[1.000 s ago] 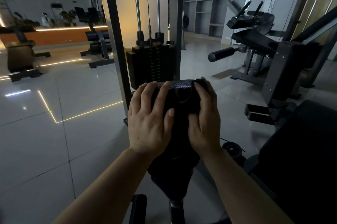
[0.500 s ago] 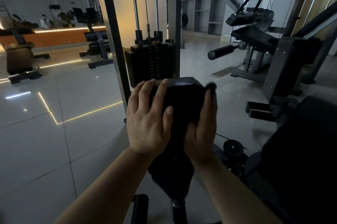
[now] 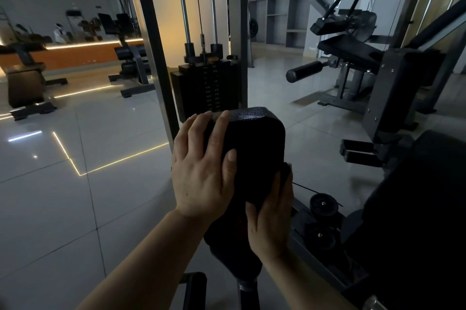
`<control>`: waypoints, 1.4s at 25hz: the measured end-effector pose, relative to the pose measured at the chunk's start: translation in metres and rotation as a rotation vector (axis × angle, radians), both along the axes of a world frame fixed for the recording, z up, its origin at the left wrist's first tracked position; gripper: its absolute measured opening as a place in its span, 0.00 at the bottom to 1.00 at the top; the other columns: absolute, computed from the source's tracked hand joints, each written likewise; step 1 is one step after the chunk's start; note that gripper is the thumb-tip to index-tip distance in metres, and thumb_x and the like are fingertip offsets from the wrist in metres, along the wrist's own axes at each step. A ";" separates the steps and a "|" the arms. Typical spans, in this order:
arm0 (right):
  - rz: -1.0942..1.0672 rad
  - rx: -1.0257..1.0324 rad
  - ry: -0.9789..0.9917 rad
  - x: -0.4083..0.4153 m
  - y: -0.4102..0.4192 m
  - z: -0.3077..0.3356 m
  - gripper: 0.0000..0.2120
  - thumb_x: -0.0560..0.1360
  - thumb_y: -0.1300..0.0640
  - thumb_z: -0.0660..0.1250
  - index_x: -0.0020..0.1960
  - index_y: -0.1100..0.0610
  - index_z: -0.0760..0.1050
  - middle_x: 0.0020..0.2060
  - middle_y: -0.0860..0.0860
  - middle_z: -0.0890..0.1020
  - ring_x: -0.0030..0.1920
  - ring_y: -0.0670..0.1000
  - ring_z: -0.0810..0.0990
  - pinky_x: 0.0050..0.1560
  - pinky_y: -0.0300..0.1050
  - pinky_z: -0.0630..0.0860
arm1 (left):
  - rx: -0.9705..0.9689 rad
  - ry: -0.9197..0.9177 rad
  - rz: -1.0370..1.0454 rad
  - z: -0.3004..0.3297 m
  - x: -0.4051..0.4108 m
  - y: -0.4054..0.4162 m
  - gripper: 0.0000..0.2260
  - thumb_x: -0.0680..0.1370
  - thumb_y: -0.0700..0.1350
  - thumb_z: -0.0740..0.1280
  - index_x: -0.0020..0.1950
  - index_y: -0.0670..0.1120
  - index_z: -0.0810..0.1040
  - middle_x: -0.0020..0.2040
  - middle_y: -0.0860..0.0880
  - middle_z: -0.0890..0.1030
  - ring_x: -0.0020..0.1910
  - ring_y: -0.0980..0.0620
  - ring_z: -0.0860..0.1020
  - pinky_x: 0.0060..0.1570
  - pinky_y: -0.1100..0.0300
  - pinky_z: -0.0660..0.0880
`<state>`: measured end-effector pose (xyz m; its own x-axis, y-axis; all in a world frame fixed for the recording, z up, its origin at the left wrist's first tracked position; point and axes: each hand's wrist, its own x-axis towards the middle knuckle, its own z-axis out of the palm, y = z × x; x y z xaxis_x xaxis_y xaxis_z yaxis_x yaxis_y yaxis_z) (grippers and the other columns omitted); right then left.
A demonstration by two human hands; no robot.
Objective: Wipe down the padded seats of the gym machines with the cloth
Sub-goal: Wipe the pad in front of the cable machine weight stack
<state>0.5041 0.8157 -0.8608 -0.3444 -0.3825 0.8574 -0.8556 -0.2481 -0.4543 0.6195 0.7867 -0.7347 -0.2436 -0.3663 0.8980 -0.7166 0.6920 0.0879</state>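
Observation:
A narrow black padded seat point(image 3: 254, 138) stands on a post right in front of me. My left hand point(image 3: 201, 178) lies flat on its left side, fingers stretched up to the top left edge. Low on the pad's right edge, my right hand point(image 3: 272, 213) presses a dark cloth point(image 3: 287, 169) against the padding, fingers fairly straight. Only a fuzzy corner of the cloth shows past the fingertips; the hand covers the rest.
Just behind the pad are a black weight stack point(image 3: 206, 87) and a grey steel upright point(image 3: 151, 44). A large dark pad point(image 3: 416, 208) and frame fill the right. A leg machine's foam roller point(image 3: 305, 75) stands farther back right, and benches point(image 3: 25, 82) at far left on glossy tiles.
My right hand has slid with the cloth from the pad's top right corner down its right edge toward me. The left hand has stayed on the left side.

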 end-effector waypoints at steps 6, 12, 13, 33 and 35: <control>0.037 -0.234 -0.040 -0.008 -0.021 0.091 0.28 0.81 0.45 0.49 0.74 0.63 0.55 0.73 0.54 0.60 0.74 0.49 0.59 0.69 0.43 0.65 | -0.025 0.019 -0.007 -0.003 0.000 -0.001 0.24 0.79 0.51 0.51 0.71 0.42 0.67 0.66 0.38 0.70 0.67 0.37 0.66 0.63 0.43 0.66; -0.045 -0.067 0.007 0.006 -0.008 -0.008 0.28 0.82 0.44 0.46 0.78 0.56 0.47 0.76 0.59 0.53 0.74 0.62 0.58 0.73 0.50 0.57 | -0.048 0.031 0.052 -0.006 -0.004 -0.005 0.24 0.79 0.53 0.51 0.73 0.44 0.64 0.69 0.39 0.66 0.69 0.39 0.63 0.65 0.43 0.64; -0.030 -0.011 0.020 0.008 -0.001 -0.032 0.28 0.82 0.45 0.47 0.78 0.54 0.46 0.77 0.57 0.50 0.73 0.65 0.57 0.74 0.49 0.54 | -0.049 0.035 0.065 -0.010 -0.005 -0.004 0.25 0.79 0.53 0.51 0.73 0.45 0.62 0.71 0.41 0.63 0.71 0.40 0.61 0.66 0.42 0.63; -0.026 -0.021 0.155 0.000 -0.003 -0.035 0.24 0.82 0.45 0.45 0.73 0.56 0.56 0.76 0.54 0.52 0.73 0.66 0.55 0.73 0.56 0.57 | -0.256 -0.013 -0.031 -0.033 0.000 -0.023 0.23 0.80 0.50 0.51 0.73 0.40 0.60 0.72 0.36 0.59 0.72 0.32 0.57 0.71 0.41 0.56; -0.012 -0.141 0.149 -0.006 -0.012 0.022 0.26 0.82 0.47 0.45 0.75 0.59 0.56 0.76 0.56 0.53 0.73 0.65 0.59 0.71 0.57 0.60 | -0.258 -0.012 -0.029 -0.033 -0.001 -0.024 0.23 0.80 0.50 0.51 0.73 0.40 0.60 0.72 0.36 0.59 0.72 0.33 0.57 0.71 0.41 0.56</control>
